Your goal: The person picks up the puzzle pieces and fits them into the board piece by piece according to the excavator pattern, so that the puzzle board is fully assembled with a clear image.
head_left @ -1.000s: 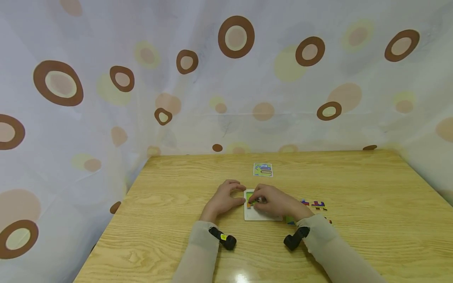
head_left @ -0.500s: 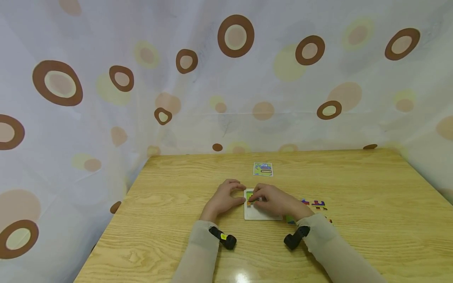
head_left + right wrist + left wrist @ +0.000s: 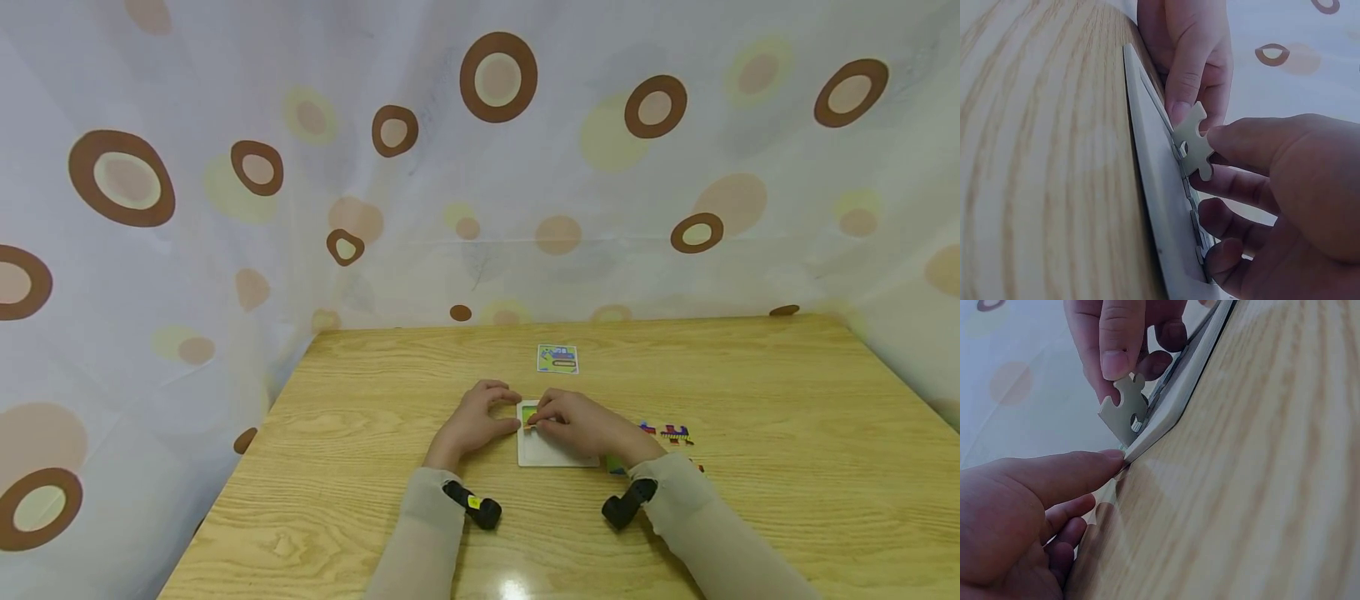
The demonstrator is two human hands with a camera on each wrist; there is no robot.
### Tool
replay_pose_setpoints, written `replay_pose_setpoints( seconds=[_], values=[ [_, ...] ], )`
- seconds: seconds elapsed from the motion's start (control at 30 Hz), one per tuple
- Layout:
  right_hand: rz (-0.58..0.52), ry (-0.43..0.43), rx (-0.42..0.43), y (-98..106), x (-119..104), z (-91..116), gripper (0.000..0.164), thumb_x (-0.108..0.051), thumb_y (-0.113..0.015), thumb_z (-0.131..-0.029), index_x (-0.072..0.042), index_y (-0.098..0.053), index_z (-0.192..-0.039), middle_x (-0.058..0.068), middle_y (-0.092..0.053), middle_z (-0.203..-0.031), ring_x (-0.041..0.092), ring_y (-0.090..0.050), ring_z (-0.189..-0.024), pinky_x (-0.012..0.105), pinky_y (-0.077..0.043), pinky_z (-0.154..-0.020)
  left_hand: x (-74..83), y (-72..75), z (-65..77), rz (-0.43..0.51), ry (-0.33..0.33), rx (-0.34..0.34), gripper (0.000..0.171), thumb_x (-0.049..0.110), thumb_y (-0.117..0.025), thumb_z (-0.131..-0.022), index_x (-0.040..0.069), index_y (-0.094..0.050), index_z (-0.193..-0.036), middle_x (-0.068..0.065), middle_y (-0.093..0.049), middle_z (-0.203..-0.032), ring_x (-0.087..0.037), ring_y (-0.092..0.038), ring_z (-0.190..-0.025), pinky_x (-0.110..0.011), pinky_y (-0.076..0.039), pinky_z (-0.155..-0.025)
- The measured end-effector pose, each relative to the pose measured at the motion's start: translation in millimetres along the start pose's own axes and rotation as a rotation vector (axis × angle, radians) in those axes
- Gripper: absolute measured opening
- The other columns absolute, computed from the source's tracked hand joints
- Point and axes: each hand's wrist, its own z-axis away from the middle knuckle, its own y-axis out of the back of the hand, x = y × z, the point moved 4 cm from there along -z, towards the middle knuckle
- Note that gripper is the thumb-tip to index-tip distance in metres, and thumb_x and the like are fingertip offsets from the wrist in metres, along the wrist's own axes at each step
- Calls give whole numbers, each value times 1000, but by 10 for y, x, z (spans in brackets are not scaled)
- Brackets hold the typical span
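My right hand (image 3: 573, 423) pinches a jigsaw piece (image 3: 1192, 147) between thumb and fingers. The piece stands tilted on edge at the left part of a white puzzle tray (image 3: 540, 457), its plain pale back showing in both wrist views. Other pieces (image 3: 1190, 199) lie fitted along the tray's far side, partly hidden by the right fingers. My left hand (image 3: 476, 423) is at the tray's left edge. Its thumb (image 3: 1094, 467) lies straight with the tip on the tray rim, and the other fingers are loosely bent.
Several loose jigsaw pieces (image 3: 676, 434) lie on the wooden table (image 3: 360, 517) right of the tray, partly behind the right wrist. A green piece (image 3: 616, 466) is near the tray's right corner. Behind the tray lies a picture card (image 3: 557, 359) with a blue digger. A patterned curtain (image 3: 420, 275) stands behind the table.
The piece in my right hand has been tipped up from lying nearly flat to standing on edge over the tray. My left hand has stayed in place.
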Motion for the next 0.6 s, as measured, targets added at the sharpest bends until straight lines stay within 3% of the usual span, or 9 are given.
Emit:
replay_pose_setpoints(
  seconds=[0.27, 0.6],
  values=[
    [31, -4, -15, -2, -2, -5, 22, -11, -60, -99, -8, -74, -116, -5, -58, -93, 8, -49, -73, 26, -43, -64, 0, 7, -2, 12, -13, 3, 35, 19, -72, -92, 11, -66, -126, -8, -45, -141, -31, -39, -134, -48, -33, -110],
    [65, 28, 4, -22, -14, -18, 20, -8, -66, -95, -10, -76, -112, -7, -59, -89, 7, -46, -67, 26, -42, -60, 5, 9, 1, 8, -15, 0, 35, 19, -72, -92, 10, -66, -126, -9, -45, -142, -31, -38, -134, -48, -32, -111]
  ],
)
